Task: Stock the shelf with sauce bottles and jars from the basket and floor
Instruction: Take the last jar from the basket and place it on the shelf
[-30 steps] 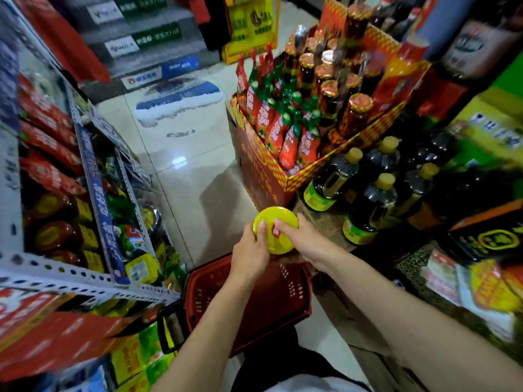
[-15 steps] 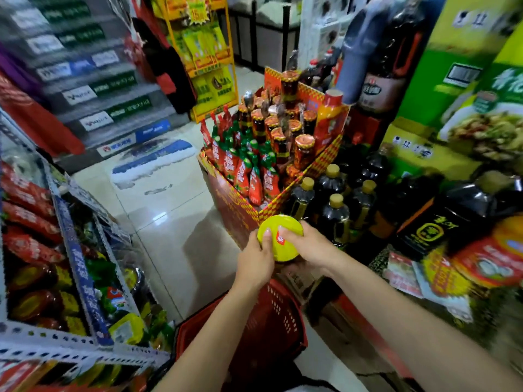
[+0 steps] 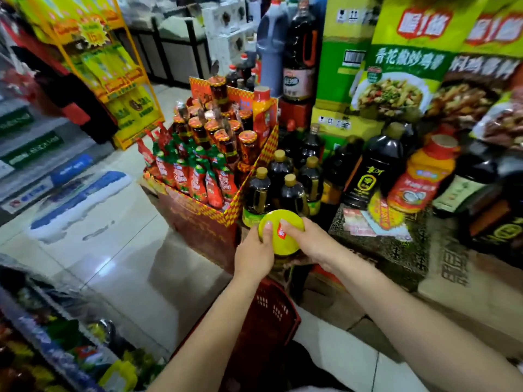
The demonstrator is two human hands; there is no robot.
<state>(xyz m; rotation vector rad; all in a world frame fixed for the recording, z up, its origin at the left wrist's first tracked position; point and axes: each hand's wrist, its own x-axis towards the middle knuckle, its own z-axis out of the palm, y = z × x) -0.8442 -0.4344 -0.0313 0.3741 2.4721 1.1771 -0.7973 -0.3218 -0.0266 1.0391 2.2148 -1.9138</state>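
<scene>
I have both hands clamped on one jar [image 3: 283,233], left hand [image 3: 254,257] and right hand [image 3: 311,244] on opposite sides, held above the red basket [image 3: 271,315] in front of the dark bottles [image 3: 283,182]. Its long axis runs almost straight down, yellow-green lid [image 3: 278,222] facing the camera, body mostly hidden beneath. A small red sticker on the lid is illegible; a black bottle [image 3: 373,171] behind carries a yellow label I cannot read

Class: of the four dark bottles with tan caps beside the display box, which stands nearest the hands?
The front-right dark bottle, directly behind the yellow lid held by both hands; the other three stand farther back or left.
</scene>
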